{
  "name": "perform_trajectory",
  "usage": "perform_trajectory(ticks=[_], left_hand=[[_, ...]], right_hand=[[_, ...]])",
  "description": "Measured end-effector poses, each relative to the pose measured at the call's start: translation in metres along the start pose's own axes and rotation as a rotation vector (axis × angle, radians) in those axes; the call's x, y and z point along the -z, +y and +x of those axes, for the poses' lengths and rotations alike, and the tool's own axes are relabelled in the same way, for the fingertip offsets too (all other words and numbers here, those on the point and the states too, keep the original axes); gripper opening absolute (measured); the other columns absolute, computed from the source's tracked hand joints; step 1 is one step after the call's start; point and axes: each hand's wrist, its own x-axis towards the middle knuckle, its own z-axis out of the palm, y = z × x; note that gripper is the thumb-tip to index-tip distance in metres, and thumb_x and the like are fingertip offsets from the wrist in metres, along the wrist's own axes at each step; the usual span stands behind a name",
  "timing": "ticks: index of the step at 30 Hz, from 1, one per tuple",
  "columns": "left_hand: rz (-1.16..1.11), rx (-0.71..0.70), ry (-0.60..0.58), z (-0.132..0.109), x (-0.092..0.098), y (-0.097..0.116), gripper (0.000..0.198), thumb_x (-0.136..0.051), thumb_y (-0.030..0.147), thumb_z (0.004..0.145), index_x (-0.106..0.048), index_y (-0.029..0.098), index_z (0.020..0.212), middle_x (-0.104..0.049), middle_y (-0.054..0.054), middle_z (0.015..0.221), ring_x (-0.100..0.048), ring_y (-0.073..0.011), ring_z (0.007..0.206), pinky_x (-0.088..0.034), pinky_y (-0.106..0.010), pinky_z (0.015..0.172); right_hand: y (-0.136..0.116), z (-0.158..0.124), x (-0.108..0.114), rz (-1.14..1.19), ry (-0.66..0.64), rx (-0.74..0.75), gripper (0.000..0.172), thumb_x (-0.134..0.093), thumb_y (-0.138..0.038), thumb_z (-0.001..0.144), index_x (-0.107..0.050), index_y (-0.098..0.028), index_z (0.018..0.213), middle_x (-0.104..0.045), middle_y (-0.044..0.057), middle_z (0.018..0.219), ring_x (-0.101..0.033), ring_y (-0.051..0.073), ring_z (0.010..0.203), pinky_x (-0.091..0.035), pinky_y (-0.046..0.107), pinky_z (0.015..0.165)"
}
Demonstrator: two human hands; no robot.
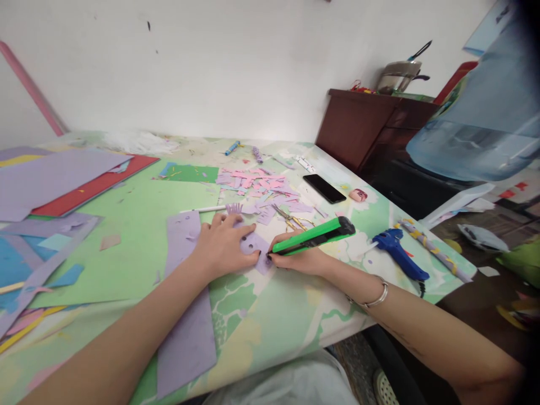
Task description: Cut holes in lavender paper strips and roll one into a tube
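Right hand [300, 259] holds green cutter knife [314, 236] at a small purple piece [258, 247]

The grip of the right hand is closed around the front part of the green cutter knife. Thumb and fingers press together on it, somewhat as one holds a pen. The back end of the knife points up and to the right, and its front end is down at the right edge of the small purple piece. The blade itself is too small to see, so I cannot tell if it touches the piece.

The grip of the left hand [223, 246] is spread, with thumb and index finger well apart. The thumb and the fingers are on and around the small purple piece, which lies flat on the worktop [295, 315] between the two hands. A dark round spot is visible on it.

Just beside, partly under the left forearm, lies a long purple sheet [185, 343]. Beyond the fingers there are a fringed purple strip [234, 208] and a white stick [211, 209]. Gold-handled scissors [298, 219] lie behind the right hand, near a heap of paper scraps [253, 183]. Farther to the right are a black phone [324, 188] and a blue glue gun [399, 254].
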Motion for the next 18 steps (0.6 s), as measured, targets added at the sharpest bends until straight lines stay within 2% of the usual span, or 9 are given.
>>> perform_trajectory(ticks=[5, 8, 12, 15, 18], left_hand=[[0.140, 0.044, 0.064, -0.009, 0.006, 0.005, 0.059, -0.050, 0.063, 0.066, -0.061, 0.018, 0.104, -0.055, -0.017, 0.109, -0.045, -0.0396, 0.102, -0.037, -0.052, 0.077], [0.145, 0.023, 0.097, -0.011, 0.005, 0.005, 0.056, -0.053, 0.060, 0.066, -0.060, 0.017, 0.101, -0.056, -0.016, 0.103, -0.045, -0.0391, 0.103, -0.037, -0.053, 0.078], [-0.123, -0.164, 0.044, -0.007, -0.003, 0.001, 0.030, -0.055, 0.036, 0.072, -0.064, 0.027, 0.099, -0.055, -0.008, 0.107, -0.045, -0.0302, 0.107, -0.036, -0.047, 0.087], [-0.373, -0.250, -0.021, -0.003, -0.009, -0.002, 0.029, -0.051, 0.023, 0.074, -0.069, 0.031, 0.095, -0.055, -0.004, 0.108, -0.048, -0.0238, 0.106, -0.036, -0.043, 0.092], [-0.465, -0.247, -0.008, -0.002, -0.014, -0.004, 0.029, -0.051, 0.020, 0.072, -0.071, 0.031, 0.089, -0.055, -0.003, 0.108, -0.048, -0.0234, 0.107, -0.034, -0.043, 0.095]], right_hand=[[0.003, 0.000, 0.007, 0.064, -0.079, -0.025, 0.009, -0.059, -0.022, 0.075, -0.061, -0.013, 0.074, -0.053, -0.003, 0.052, -0.046, 0.007, 0.044, -0.038, 0.017, 0.042], [0.004, 0.002, 0.010, 0.093, -0.133, -0.029, 0.008, -0.059, -0.020, 0.075, -0.062, -0.013, 0.075, -0.054, -0.003, 0.052, -0.048, 0.007, 0.044, -0.040, 0.018, 0.043], [0.004, 0.005, 0.014, 0.141, -0.190, -0.047, 0.005, -0.058, -0.015, 0.074, -0.062, -0.013, 0.076, -0.055, -0.003, 0.053, -0.050, 0.007, 0.045, -0.043, 0.018, 0.045], [0.007, 0.006, 0.015, 0.158, -0.210, -0.060, 0.007, -0.058, -0.014, 0.074, -0.061, -0.013, 0.079, -0.056, -0.004, 0.055, -0.051, 0.007, 0.046, -0.043, 0.018, 0.045], [0.012, 0.007, 0.015, 0.165, -0.208, -0.067, 0.010, -0.059, -0.018, 0.074, -0.060, -0.013, 0.083, -0.056, -0.004, 0.056, -0.051, 0.007, 0.046, -0.043, 0.017, 0.043]])
